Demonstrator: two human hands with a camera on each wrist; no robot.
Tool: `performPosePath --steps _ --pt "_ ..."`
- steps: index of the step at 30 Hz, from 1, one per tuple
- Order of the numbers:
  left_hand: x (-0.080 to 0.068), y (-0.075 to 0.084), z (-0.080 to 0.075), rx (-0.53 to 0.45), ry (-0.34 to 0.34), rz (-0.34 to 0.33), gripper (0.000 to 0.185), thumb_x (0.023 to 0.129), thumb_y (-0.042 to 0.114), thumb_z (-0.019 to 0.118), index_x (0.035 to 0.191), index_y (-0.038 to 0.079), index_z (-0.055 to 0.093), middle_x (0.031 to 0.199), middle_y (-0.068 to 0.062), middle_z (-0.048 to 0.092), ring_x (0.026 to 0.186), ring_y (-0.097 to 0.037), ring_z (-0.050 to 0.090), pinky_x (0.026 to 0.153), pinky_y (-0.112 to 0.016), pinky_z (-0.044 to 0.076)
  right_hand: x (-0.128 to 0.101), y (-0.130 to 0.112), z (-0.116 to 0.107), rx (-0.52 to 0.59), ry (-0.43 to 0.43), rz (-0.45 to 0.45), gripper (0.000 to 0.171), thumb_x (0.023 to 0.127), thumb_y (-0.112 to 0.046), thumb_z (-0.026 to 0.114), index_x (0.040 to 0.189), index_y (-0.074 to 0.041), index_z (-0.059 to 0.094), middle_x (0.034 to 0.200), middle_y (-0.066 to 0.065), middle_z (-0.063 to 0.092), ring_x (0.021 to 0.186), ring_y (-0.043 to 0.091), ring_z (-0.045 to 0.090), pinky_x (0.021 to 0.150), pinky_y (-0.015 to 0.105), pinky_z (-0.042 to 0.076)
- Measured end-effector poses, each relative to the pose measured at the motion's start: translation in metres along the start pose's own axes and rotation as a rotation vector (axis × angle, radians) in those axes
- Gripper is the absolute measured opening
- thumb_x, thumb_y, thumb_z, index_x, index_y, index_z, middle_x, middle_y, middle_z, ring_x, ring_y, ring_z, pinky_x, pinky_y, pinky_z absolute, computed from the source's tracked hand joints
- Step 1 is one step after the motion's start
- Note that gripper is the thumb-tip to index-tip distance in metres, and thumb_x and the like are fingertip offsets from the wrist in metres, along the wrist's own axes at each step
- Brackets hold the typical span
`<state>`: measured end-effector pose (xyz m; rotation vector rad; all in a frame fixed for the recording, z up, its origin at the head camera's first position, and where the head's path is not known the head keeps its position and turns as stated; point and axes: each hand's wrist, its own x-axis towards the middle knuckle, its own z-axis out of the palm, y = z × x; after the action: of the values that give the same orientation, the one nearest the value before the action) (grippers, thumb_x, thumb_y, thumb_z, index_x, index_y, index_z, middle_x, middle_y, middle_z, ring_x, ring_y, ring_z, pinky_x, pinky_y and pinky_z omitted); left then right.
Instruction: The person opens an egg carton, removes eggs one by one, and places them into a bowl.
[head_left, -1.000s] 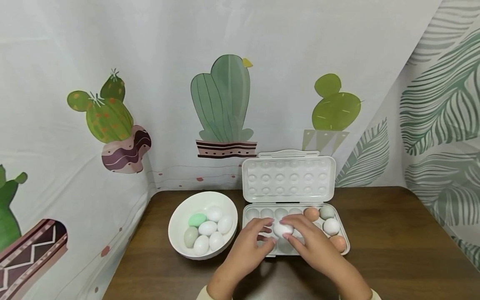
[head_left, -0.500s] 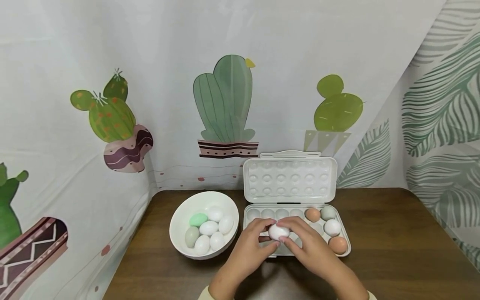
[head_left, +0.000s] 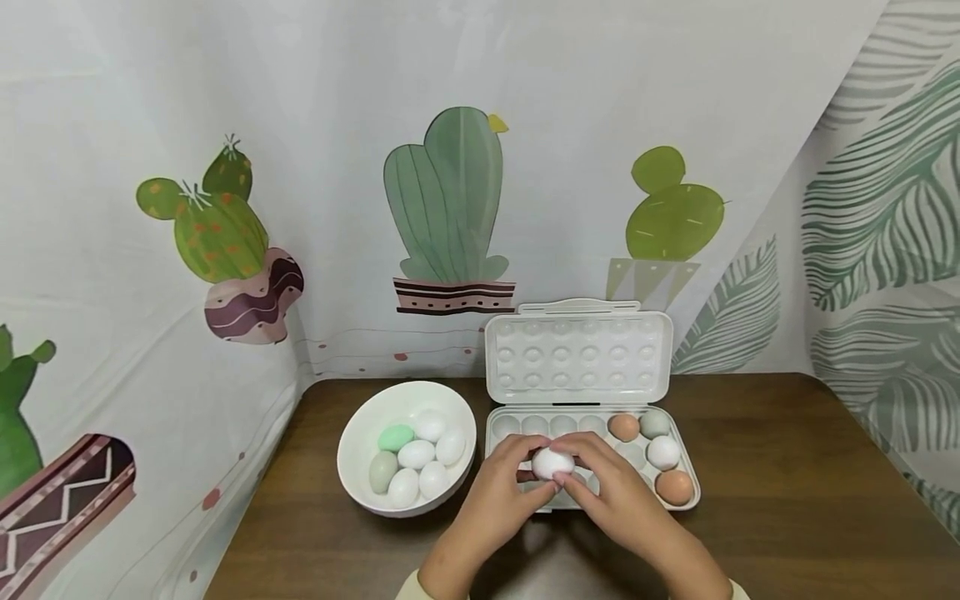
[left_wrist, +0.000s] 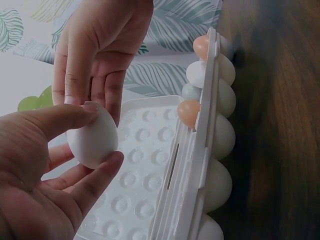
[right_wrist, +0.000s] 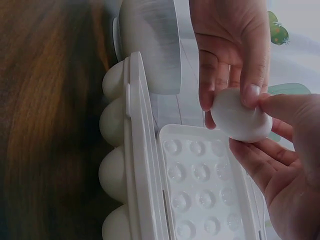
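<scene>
A white egg [head_left: 553, 463] is held above the egg carton [head_left: 688, 492], between both hands. My left hand [head_left: 495, 492] pinches it from the left; in the left wrist view its thumb lies over the egg [left_wrist: 95, 137] and a finger supports it below. From the other side my right hand [head_left: 618, 492] grips the same egg, thumb and fingers against the shell [right_wrist: 240, 116]. In the carton's right part sit two brown eggs, a white egg [head_left: 663, 452] and a grey-green egg [head_left: 655, 423]. The hands hide some of the carton's cups.
Left of the carton stands a white bowl [head_left: 352, 479] with several white eggs, a green egg [head_left: 395, 437] and a grey-green egg [head_left: 383, 472]. The carton's lid [head_left: 577, 358] stands raised against the cactus-print cloth [head_left: 330, 208]. Everything rests on a brown wooden table [head_left: 780, 483].
The white egg has moved left, from mainly the right hand into the grasp of both hands. The left fingers have come onto it. Bowl and carton have stayed put.
</scene>
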<state>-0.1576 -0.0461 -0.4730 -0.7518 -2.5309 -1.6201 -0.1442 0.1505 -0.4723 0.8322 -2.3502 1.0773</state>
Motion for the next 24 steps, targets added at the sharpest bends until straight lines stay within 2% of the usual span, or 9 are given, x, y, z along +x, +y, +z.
performPosePath --steps 5,10,17,24 --pt "0.000 0.001 -0.001 0.025 0.006 0.013 0.041 0.086 0.011 0.079 0.125 0.011 0.063 0.117 -0.004 0.062 0.105 -0.013 0.062 0.085 -0.021 0.058 -0.001 0.000 0.002 0.043 -0.032 0.044 0.033 0.094 -0.012 0.071 0.125 -0.019 0.062 0.120 -0.010 0.062 0.106 0.006 0.063 0.089 0.026 0.057" --pt "0.000 0.000 -0.003 0.067 0.011 0.036 0.041 0.086 0.012 0.080 0.123 0.011 0.064 0.117 -0.003 0.063 0.103 -0.012 0.062 0.085 -0.020 0.058 -0.002 -0.001 0.002 0.044 -0.051 0.053 0.033 0.095 -0.013 0.069 0.127 -0.020 0.060 0.122 -0.011 0.061 0.107 0.006 0.063 0.089 0.029 0.058" --pt "-0.001 -0.002 -0.007 0.103 0.014 0.026 0.040 0.085 0.014 0.081 0.122 0.014 0.065 0.115 -0.001 0.062 0.103 -0.010 0.062 0.085 -0.020 0.058 -0.003 0.001 0.002 -0.009 -0.054 0.050 0.036 0.095 -0.016 0.070 0.129 -0.020 0.059 0.122 -0.012 0.061 0.107 0.006 0.064 0.092 0.028 0.055" --pt "0.002 -0.004 -0.018 0.108 0.075 0.008 0.043 0.081 0.010 0.083 0.120 0.012 0.065 0.115 -0.003 0.061 0.102 -0.014 0.062 0.085 -0.023 0.058 -0.003 0.011 -0.008 -0.133 -0.066 0.131 0.046 0.094 -0.019 0.072 0.136 -0.017 0.055 0.125 -0.004 0.064 0.111 0.016 0.066 0.092 0.038 0.056"
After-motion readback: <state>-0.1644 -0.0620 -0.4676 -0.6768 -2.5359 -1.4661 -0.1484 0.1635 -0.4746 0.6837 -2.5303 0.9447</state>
